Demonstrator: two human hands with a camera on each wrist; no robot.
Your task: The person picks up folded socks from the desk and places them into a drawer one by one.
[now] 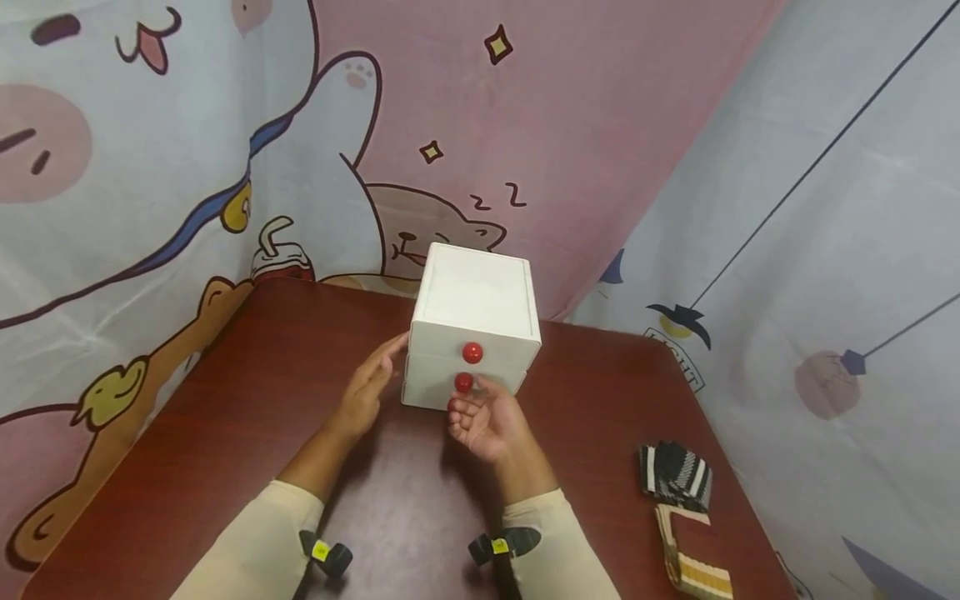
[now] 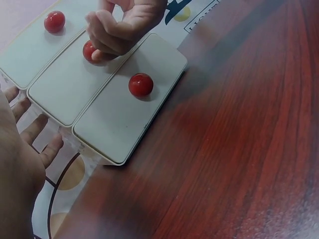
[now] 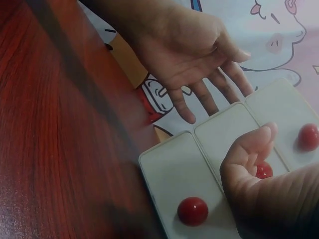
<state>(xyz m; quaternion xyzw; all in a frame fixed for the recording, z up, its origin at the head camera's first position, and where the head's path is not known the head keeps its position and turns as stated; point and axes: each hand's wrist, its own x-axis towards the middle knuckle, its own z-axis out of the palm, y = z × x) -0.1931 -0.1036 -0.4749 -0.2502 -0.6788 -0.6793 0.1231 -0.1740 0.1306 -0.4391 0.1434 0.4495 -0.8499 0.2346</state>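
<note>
A straight-fingered left hand (image 1: pixel 363 396) flanks boxy white plastic drawers (image 1: pixel 476 292) as the right hand (image 1: pixel 489 425) (clamped, I can't tell) curls at their round red middle knob (image 1: pixel 463 382).

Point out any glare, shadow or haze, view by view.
Head: soft sheen on the near part of the dark-red wooden tabletop, darker shadow near the bare left hand and bare right hand; left wrist: pale haze over the picture, speckled glare on the tabletop at bottom right; right wrist: similar glare at bottom left, small highlight on the shiny red round knob nearest the tabletop.
</note>
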